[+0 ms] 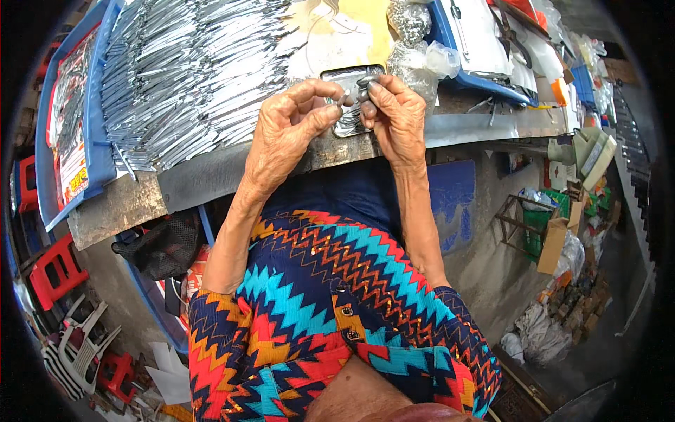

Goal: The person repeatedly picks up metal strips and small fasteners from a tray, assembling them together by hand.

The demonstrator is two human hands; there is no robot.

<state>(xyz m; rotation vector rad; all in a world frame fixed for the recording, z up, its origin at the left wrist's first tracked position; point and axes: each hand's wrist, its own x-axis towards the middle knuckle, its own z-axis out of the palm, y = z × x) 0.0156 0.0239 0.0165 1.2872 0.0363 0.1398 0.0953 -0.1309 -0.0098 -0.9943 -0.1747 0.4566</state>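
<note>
Above the front edge of the workbench, my left hand (285, 130) is closed in a pinch, thumb against forefinger. A small greyish piece shows at its fingertips, too small to name. Close beside it, my right hand (397, 116) has its fingers curled together, with darkened fingertips. Whatever it grips is hidden. Under and between both hands lies a small dark-rimmed tray (351, 69) holding thin metal pieces. To the left of my hands, a wide heap of slim silvery metal pieces (193, 77) covers the bench in rows.
A blue bin (102, 144) stands at the bench's left end. Behind the tray lies stained yellow sheeting (376, 32), with clear plastic bags (422, 63) beside it. Tools and papers fill a blue tray (446, 35) at right. Red stools (60, 271) and a green crate (538, 228) stand below.
</note>
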